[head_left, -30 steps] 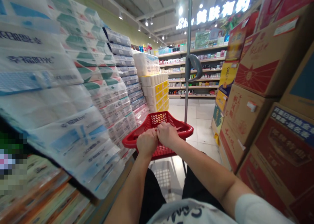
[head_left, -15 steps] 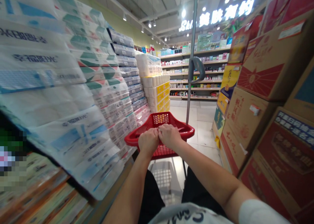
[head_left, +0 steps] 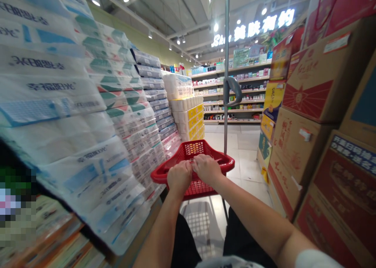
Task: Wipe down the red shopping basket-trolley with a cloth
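A red plastic basket cart (head_left: 194, 150) stands in front of me in a shop aisle. My left hand (head_left: 178, 178) and my right hand (head_left: 206, 168) sit side by side on its near rim, both closed round the handle. The basket's mesh inside looks empty. A grey metal pole (head_left: 226, 68) with a curved grip rises from the cart's right side. Below the basket, a second lower tray shows between my legs.
Stacked packs of tissue and toilet paper (head_left: 88, 111) wall the left side, close to my left arm. Cardboard boxes (head_left: 317, 115) are piled high on the right. The tiled aisle floor (head_left: 243, 142) runs ahead to shelves of goods (head_left: 241, 92).
The cart and I have rolled a little forward along the aisle; the view has tilted slightly. Both hands keep the same grip on the handle.
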`<state>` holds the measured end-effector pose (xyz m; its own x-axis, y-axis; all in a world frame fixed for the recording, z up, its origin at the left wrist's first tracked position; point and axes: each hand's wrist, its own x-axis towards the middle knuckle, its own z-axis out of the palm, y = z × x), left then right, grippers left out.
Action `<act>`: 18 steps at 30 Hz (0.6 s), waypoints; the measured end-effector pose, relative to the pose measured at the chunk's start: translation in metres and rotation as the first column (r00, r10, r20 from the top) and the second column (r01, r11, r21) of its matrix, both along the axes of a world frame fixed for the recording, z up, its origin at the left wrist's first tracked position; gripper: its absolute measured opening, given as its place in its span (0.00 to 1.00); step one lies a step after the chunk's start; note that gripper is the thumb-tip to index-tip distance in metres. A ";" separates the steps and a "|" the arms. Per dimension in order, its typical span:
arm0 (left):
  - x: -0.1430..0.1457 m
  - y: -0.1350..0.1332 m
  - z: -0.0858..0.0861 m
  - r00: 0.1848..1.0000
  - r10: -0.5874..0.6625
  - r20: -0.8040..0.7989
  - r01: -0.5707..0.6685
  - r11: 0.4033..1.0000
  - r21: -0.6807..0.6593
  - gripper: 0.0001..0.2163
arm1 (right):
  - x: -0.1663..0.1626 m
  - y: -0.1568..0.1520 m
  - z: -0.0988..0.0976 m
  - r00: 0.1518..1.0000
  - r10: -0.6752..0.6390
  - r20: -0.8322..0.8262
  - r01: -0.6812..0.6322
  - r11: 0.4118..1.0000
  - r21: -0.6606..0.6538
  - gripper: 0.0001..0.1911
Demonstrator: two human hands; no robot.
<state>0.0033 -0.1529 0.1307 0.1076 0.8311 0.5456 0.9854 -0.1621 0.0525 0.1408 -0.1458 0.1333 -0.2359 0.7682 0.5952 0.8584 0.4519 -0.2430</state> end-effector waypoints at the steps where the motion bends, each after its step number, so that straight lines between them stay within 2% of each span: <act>1: 0.000 -0.001 0.000 1.000 -0.002 -0.005 0.002 1.000 -0.003 0.19 | 0.001 -0.003 -0.006 1.000 0.020 -0.013 -0.019 0.997 0.072 0.13; 3: -0.001 -0.002 -0.001 1.000 -0.003 -0.005 0.003 1.000 -0.007 0.19 | 0.002 -0.009 -0.014 0.998 0.052 -0.019 -0.048 0.985 0.163 0.13; 4: -0.001 -0.002 -0.001 1.000 -0.003 -0.002 0.003 1.000 -0.006 0.19 | 0.002 -0.011 -0.015 0.998 0.058 -0.011 -0.055 0.984 0.169 0.13; 6: -0.002 -0.001 -0.002 1.000 -0.007 0.000 0.007 1.000 -0.001 0.19 | 0.000 -0.010 -0.009 0.999 0.038 0.022 -0.041 0.994 0.098 0.13; 9: -0.003 0.002 -0.004 1.000 0.010 0.002 -0.010 1.000 -0.006 0.19 | -0.002 -0.001 0.005 0.997 -0.030 0.077 0.036 0.996 -0.076 0.15; 11: -0.003 0.003 -0.005 1.000 0.018 0.001 -0.018 1.000 -0.010 0.19 | -0.003 0.002 0.008 0.996 -0.051 0.074 0.060 0.992 -0.115 0.16; 13: -0.003 0.003 -0.006 1.000 0.007 -0.002 -0.007 1.000 0.007 0.19 | -0.002 -0.001 0.002 0.999 -0.028 0.026 0.029 0.999 -0.033 0.15; 16: -0.003 0.002 -0.008 1.000 -0.019 -0.009 0.020 0.999 0.039 0.19 | 0.001 -0.011 -0.017 0.997 0.051 -0.052 -0.041 0.980 0.194 0.14; 18: -0.004 0.001 -0.008 0.999 -0.033 -0.007 0.033 0.999 0.042 0.19 | 0.003 -0.015 -0.023 0.995 0.081 -0.061 -0.062 0.965 0.255 0.14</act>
